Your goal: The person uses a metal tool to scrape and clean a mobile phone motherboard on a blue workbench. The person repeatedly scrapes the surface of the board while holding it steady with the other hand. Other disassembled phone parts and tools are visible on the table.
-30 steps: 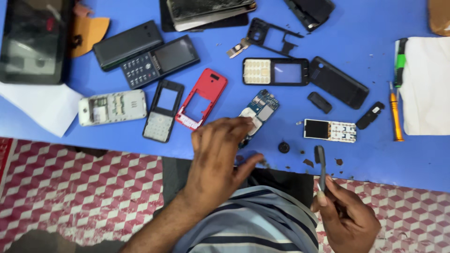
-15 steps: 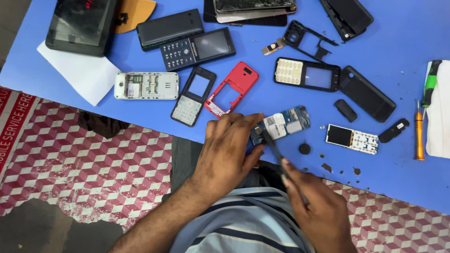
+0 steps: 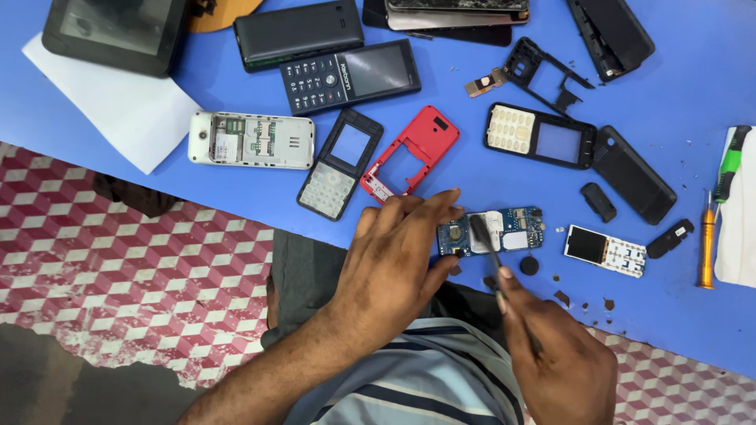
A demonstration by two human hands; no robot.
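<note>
A small blue phone circuit board (image 3: 504, 230) lies near the front edge of the blue table (image 3: 236, 197). My left hand (image 3: 394, 252) rests on the table with its fingertips pressing the board's left end. My right hand (image 3: 559, 362) grips a thin dark brush-like tool (image 3: 488, 248), whose tip lies on the board. A red phone frame (image 3: 409, 153) and a black keypad cover (image 3: 340, 163) lie just behind my left hand.
Scattered phone parts cover the table: a white opened phone (image 3: 250, 140), a black keypad phone (image 3: 350, 76), a power bank (image 3: 298, 33), black covers (image 3: 634, 175), a small display module (image 3: 605, 250). An orange screwdriver (image 3: 706, 244) and a green-handled one (image 3: 731, 161) lie at right. White paper (image 3: 118, 110) lies at left.
My right hand has brought the tool from the right onto the circuit board. My left hand stays pressed on the board. The camera view has shifted closer.
</note>
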